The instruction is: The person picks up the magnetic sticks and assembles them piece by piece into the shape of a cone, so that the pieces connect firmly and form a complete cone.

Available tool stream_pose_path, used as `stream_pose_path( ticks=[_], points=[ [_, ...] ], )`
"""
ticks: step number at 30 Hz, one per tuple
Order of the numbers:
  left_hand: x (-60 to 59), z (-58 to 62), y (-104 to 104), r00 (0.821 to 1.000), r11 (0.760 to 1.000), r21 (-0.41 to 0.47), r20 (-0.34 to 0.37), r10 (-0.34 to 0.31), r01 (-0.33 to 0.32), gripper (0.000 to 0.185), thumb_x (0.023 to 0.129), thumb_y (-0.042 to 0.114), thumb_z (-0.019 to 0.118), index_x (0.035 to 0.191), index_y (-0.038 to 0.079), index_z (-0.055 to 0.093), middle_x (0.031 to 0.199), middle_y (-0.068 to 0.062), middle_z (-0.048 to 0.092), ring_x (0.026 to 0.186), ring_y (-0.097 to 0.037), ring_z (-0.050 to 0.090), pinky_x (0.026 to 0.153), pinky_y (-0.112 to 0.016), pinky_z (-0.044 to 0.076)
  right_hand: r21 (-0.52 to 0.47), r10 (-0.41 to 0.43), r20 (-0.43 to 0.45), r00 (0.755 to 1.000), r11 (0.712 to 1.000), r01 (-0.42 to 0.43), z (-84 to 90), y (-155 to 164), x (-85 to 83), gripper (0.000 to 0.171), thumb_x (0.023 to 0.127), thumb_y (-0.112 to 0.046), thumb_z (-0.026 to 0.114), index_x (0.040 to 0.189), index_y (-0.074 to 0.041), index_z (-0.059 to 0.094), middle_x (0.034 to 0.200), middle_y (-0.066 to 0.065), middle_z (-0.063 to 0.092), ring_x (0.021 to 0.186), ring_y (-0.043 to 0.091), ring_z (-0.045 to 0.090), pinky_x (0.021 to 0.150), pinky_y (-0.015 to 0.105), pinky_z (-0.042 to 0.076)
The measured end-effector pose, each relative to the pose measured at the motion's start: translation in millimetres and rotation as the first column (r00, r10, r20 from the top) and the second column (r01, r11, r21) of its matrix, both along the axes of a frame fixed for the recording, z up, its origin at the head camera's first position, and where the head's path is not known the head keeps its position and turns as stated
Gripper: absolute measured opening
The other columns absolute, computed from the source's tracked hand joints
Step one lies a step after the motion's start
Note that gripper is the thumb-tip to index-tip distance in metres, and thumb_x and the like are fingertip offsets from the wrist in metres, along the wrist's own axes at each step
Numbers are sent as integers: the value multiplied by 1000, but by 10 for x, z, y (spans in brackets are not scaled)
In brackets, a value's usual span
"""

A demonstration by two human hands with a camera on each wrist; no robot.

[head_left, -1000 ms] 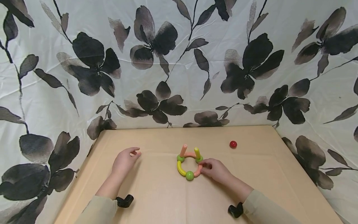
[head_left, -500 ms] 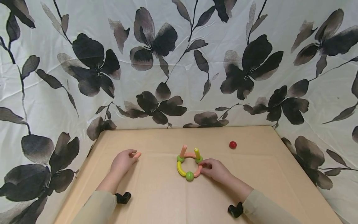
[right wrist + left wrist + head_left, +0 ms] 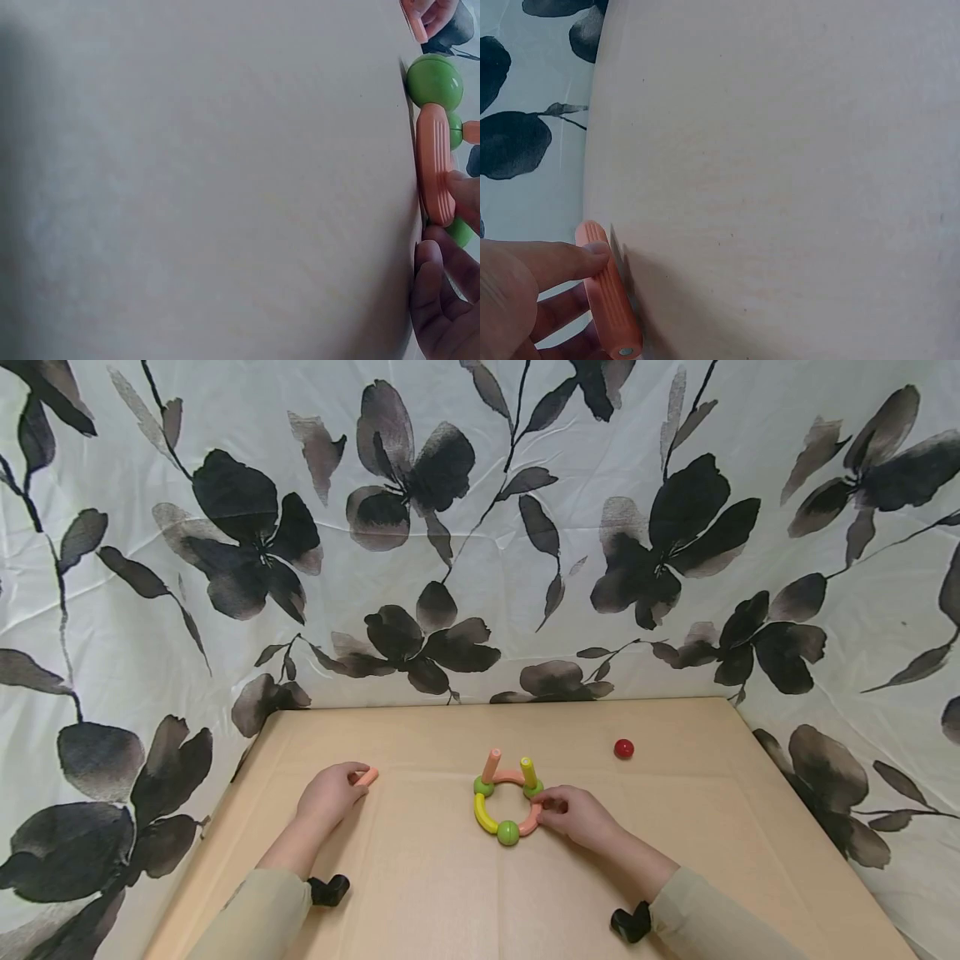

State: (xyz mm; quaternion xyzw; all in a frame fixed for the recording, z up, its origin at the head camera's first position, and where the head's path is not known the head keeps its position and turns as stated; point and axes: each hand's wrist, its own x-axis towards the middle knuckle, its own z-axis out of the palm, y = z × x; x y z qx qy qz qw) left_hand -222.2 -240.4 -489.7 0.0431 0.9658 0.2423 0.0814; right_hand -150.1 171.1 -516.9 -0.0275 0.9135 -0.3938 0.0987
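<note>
From the head view, the left hand point(image 3: 330, 793) lies on the tan worktop point(image 3: 420, 893) with an orange rod point(image 3: 366, 777) at its fingertips. The left wrist view makes it plain: thumb and fingers pinch the ribbed rod. The right hand point(image 3: 577, 814) grips the orange curved piece point(image 3: 531, 820) of a ring of rods and green balls point(image 3: 507, 802). The right wrist view shows fingers point(image 3: 439, 289) against that piece, though how firmly is hard to judge. A red ball point(image 3: 623, 748) sits well apart.

soft even light, blurry wrist views
</note>
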Motion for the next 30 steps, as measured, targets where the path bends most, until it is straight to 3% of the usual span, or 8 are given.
stream_pose_path(
  ticks=[11,18,30],
  points=[
    [71,53,142,996,999,52,-89,5,0,36,93,19,66,128,13,67,110,-6,70,88,-21,63,72,-38,46,-8,-16,1,1000,1000,16,-32,0,19,22,85,-20,79,107,-22,76,92,-5,62,81,16,51,73,33,45],
    [219,131,307,988,995,99,-154,18,-3,41,95,45,64,124,17,69,107,-2,70,92,-21,65,72,-39,49,-8,-3,-23,1000,1000,3,-32,-2,28,22,85,-19,79,107,-21,76,93,-6,63,81,16,52,74,33,45],
    [481,205,588,983,971,238,-181,24,20,42,93,55,60,120,23,69,102,6,70,95,-17,68,78,-39,52,-8,6,-35,999,1000,-7,-66,-3,53,22,86,-19,78,108,-20,76,95,-5,64,82,17,52,74,34,44]
  ],
)
